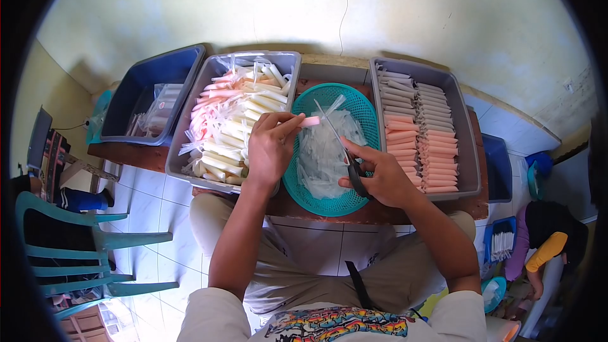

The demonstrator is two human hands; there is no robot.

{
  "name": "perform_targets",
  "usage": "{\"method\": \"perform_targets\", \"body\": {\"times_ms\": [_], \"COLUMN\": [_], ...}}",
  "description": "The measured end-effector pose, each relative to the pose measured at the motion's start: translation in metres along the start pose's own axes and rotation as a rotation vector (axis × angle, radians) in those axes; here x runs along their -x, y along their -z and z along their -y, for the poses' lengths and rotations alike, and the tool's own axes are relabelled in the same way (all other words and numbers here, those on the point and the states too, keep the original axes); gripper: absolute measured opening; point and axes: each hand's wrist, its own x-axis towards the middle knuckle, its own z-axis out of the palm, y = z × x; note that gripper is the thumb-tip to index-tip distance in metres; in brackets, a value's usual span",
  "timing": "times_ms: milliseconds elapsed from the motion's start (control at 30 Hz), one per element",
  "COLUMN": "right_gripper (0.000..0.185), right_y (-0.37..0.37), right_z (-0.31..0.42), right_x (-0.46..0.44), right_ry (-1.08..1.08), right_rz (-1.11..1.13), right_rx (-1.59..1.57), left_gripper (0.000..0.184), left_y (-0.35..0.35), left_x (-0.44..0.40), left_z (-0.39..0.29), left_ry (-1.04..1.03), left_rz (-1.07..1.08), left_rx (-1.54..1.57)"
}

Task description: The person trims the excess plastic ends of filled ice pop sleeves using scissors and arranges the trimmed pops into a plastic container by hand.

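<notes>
My left hand [272, 147] pinches a pink tube packet [310, 121] above the left rim of a round teal basket [288, 180]. Clear plastic scraps [329, 158] lie in the basket. My right hand [382, 176] holds black-handled scissors [353, 168], with the blades pointing up and left beside the packet's end. To the left, a grey tub [179, 158] holds a loose heap of pink and cream tube packets [237, 120]. The grey tub on the right [470, 152] holds neat rows of pink and whitish packets [440, 152].
A dark blue tub [120, 111] with plastic packs stands at the far left, near a green chair [69, 254]. A blue bin [497, 168] stands right of the table. At the lower right, another person [548, 240] bends beside a small basket.
</notes>
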Motion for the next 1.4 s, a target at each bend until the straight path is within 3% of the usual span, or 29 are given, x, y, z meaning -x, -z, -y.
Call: {"method": "perform_targets", "body": {"times_ms": [200, 500, 900, 967, 1100, 1400], "right_gripper": [0.092, 0.091, 0.085, 0.082, 0.087, 0.070], "right_y": [-0.005, -0.007, -0.031, -0.042, -0.057, -0.074], "right_z": [-0.010, 0.004, -0.020, -0.045, -0.050, -0.057], "right_x": [-0.002, -0.004, -0.033, -0.043, -0.051, -0.062], "right_ry": [0.093, -0.057, 0.035, 0.142, 0.089, -0.044], "right_rz": [-0.032, -0.018, -0.160, -0.203, -0.231, -0.204], "right_rx": [-0.035, -0.180, 0.394, 0.523, 0.578, 0.671], "left_gripper": [0.031, 0.031, 0.030, 0.030, 0.031, 0.031], "left_y": [-0.003, 0.001, -0.001, -0.002, 0.000, 0.002], "left_x": [0.002, 0.001, 0.000, 0.001, 0.001, 0.003], "left_z": [0.003, 0.002, 0.002, 0.002, 0.001, -0.002], "left_ry": [-0.018, 0.008, 0.020, 0.018, 0.027, 0.032], "left_rz": [0.002, 0.012, -0.033, -0.029, -0.009, -0.020], "left_rx": [-0.042, -0.043, 0.017, 0.022, 0.025, 0.063]}}
